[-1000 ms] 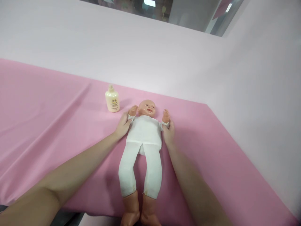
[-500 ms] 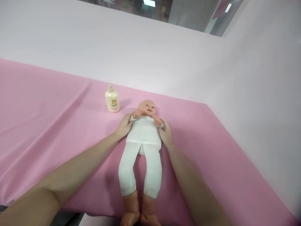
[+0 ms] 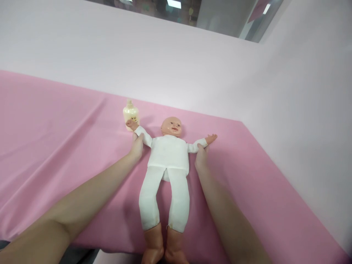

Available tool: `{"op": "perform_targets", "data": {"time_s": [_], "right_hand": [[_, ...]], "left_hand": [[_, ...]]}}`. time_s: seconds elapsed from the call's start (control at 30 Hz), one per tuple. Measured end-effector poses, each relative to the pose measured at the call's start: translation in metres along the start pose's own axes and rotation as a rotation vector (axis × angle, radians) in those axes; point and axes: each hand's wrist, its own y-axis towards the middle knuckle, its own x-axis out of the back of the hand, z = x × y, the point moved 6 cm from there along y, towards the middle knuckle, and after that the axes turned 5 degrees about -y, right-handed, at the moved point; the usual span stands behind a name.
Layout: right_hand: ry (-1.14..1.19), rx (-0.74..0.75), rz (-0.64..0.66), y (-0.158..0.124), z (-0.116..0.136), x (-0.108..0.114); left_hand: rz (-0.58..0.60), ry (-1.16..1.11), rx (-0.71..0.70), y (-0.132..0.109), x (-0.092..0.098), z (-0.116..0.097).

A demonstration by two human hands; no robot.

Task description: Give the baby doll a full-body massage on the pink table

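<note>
A baby doll [image 3: 168,156] in a white cloth top and trousers lies on its back, feet toward me, arms spread out to both sides. My left hand [image 3: 136,147] is closed on the doll's arm at the left, near its wrist; the thumb shows on top. On the other side, my right hand [image 3: 202,157] grips the doll's arm at the right just short of its hand. The undersides of my fingers are hidden. Behind the doll's left-side hand stands a cream pump bottle [image 3: 131,112], its label partly covered.
A pink cloth [image 3: 68,121] with some creases covers the table. White walls [image 3: 154,62] rise along its back and right edges. High in the back wall is a window [image 3: 214,22] showing another room.
Both hands have moved outward with the doll's arms. The arms were folded over the chest and now stretch sideways. The doll's body and the bottle have stayed in place.
</note>
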Motion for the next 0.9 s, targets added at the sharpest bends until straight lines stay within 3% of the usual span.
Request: {"op": "perform_targets", "data": {"time_s": [0.17,0.4,0.6,0.73,0.9], "right_hand": [[-0.030,0.069,0.064,-0.005,0.011,-0.004],[-0.086,0.094,0.226,-0.018,0.017,-0.018],[-0.239,0.265,0.358,-0.024,0.018,-0.026],[-0.225,0.271,0.359,-0.026,0.020,-0.027],[-0.098,0.198,0.262,-0.023,0.027,-0.021]], "left_hand": [[0.042,0.018,-0.058,-0.006,-0.006,-0.011],[0.326,0.186,-0.198,-0.026,-0.028,-0.041],[0.504,0.430,-0.438,-0.044,-0.044,-0.066],[0.480,0.453,-0.459,-0.046,-0.044,-0.067],[0.351,0.339,-0.338,-0.036,-0.031,-0.053]]}}
